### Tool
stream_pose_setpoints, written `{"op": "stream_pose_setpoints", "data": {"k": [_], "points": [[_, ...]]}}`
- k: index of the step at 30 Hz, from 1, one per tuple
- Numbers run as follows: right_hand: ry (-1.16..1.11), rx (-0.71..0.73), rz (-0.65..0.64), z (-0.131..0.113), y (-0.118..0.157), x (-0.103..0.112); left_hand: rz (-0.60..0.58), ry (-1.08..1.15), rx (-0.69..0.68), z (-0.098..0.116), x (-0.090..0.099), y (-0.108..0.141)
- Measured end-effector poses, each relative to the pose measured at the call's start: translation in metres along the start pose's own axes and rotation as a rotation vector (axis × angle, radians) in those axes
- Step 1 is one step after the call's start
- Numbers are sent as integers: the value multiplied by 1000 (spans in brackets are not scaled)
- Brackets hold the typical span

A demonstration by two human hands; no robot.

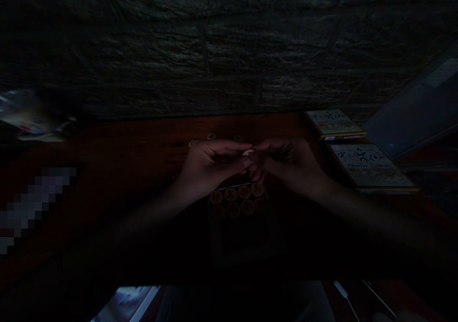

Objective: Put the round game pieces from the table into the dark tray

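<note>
Between the fingertips of both hands is a pale round xiangqi piece (247,153), held over the dark table. My left hand (209,164) pinches it from the left with thumb and fingers. From the right, my right hand (288,162) closes its fingers on the same piece and partly covers it. Just below the hands lies an open box (213,245), where xiangqi pieces (231,194) with red characters sit in two rows. Beyond the hands, two loose pieces rest on the wood, one xiangqi piece (212,136) plainly visible; another shows partly behind my left hand.
Two flat printed boxes, a farther box (334,124) and a nearer box (368,165), lie at the right. A crumpled plastic package (36,117) stands at the far left. The wooden table (143,140) meets a stone-block wall (229,50). Light is very dim.
</note>
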State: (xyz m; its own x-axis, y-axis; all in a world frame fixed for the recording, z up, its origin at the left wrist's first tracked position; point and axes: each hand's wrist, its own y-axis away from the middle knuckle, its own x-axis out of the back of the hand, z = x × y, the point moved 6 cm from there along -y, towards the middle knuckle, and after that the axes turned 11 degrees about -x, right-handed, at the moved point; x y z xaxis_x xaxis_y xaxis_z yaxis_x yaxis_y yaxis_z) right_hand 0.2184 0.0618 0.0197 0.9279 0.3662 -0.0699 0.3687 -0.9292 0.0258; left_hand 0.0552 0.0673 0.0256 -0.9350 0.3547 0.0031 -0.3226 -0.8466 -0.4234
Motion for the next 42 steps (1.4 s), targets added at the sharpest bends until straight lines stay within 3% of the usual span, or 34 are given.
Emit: {"op": "stream_pose_setpoints", "data": {"k": [5, 17, 28, 33, 42], "points": [[-46, -23, -20, 2, -1, 0, -12, -6, -26, -1, 1, -1], [2, -15, -4, 0, 1, -3, 26, 51, 54, 1, -2, 2], [36, -44, 43, -2, 0, 0, -133, 15, -20, 4, -12, 4], [20, -69, 3, 0, -1, -1, -160, -3, -68, 4, -13, 4], [36, -48, -4, -3, 1, -1, -52, 67, 49, 1, -7, 3]]}}
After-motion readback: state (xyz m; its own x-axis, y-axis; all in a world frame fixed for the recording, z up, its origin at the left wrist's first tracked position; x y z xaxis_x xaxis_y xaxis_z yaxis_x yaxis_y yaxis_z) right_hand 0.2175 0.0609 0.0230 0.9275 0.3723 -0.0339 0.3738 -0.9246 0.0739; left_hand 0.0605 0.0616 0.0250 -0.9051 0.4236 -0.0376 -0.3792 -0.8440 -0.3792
